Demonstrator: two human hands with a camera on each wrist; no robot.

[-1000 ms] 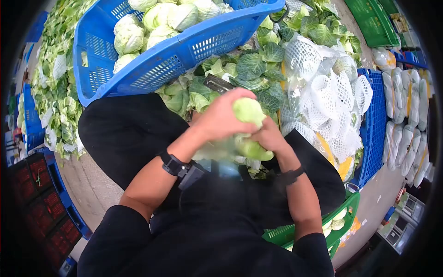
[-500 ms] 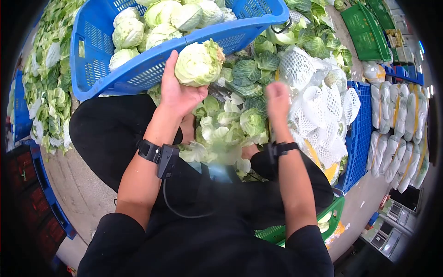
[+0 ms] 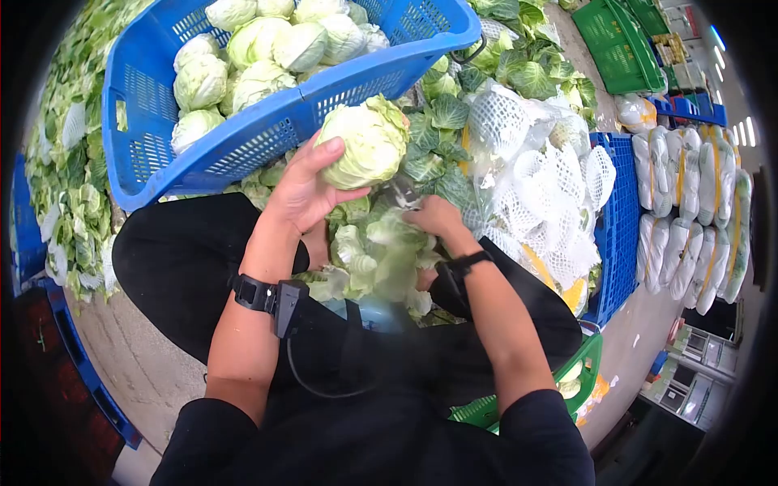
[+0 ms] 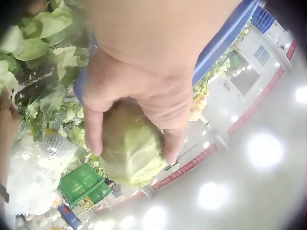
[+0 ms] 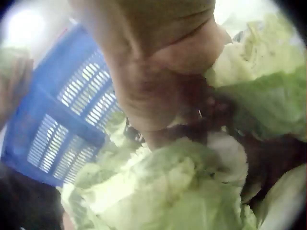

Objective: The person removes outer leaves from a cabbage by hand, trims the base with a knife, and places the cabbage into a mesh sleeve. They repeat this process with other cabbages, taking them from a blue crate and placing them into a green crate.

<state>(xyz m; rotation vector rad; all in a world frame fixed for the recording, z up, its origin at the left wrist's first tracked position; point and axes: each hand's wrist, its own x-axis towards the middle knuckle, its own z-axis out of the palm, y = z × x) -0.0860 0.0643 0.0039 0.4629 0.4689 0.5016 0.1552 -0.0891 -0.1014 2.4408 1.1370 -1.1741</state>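
Observation:
The left hand (image 3: 312,182) holds a pale green cabbage head (image 3: 365,142) from its side, thumb against the leaves. In the left wrist view, the fingers of the left hand (image 4: 139,96) spread around the cabbage (image 4: 132,148). The right hand (image 3: 435,216) is low among loose leaves (image 3: 389,251), beside a blurred dark and grey flat object (image 3: 399,194). The right wrist view shows the right hand (image 5: 163,81) bent down behind a large leafy piece (image 5: 158,191); its fingertips are hidden, and a grip cannot be made out.
A blue crate (image 3: 235,134) of cabbages stands beyond the left hand. White foam netting (image 3: 543,186) is heaped at the right, before a blue crate (image 3: 616,227). Leaves (image 3: 77,186) are piled at the far left. A green crate (image 3: 585,364) is near the right elbow.
A second ago both hands were together at the cabbage. The left hand now holds it alone, a little lower than half a second ago; the right hand has moved down and left into the leaves.

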